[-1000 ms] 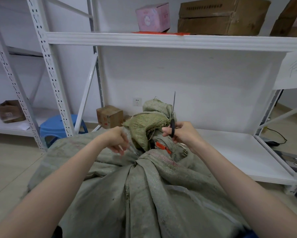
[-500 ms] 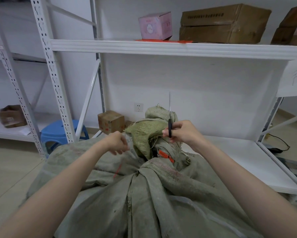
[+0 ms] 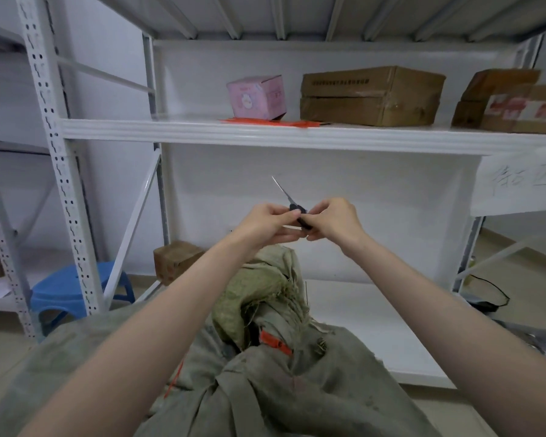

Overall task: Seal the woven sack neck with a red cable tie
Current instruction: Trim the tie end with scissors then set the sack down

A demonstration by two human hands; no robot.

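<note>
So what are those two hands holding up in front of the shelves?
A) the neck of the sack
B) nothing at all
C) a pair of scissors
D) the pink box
C: the left hand and right hand both pinch the black handle of the scissors, blade pointing up, raised clear above the sack, whose neck already wears the red cable tie.

left hand (image 3: pixel 267 223), right hand (image 3: pixel 334 220): holding scissors (image 3: pixel 295 208) | red cable tie (image 3: pixel 275 342): round woven sack (image 3: pixel 297 389) neck

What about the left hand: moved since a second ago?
Yes. The left hand rose from beside the sack neck to above it, reaching the scissors.
</note>
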